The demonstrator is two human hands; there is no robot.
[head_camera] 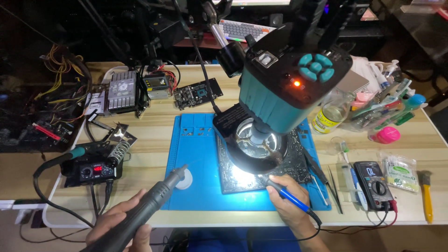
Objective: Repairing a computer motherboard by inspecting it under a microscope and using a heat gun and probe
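Gripping the grey hot-air wand in my left hand at seven o'clock; my right hand pinches the blue soldering iron, tip on the circuit board at six o'clock.

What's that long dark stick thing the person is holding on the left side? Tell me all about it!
The dark grey tool is long, round and looks like matte plastic with ribbed rings near the front. It narrows to a thin metal tip. The left hand grips its thick back end, so it slants up and to the right. Its tip hangs over a small white round dish on the blue work mat. Whether the tip touches the dish is unclear.
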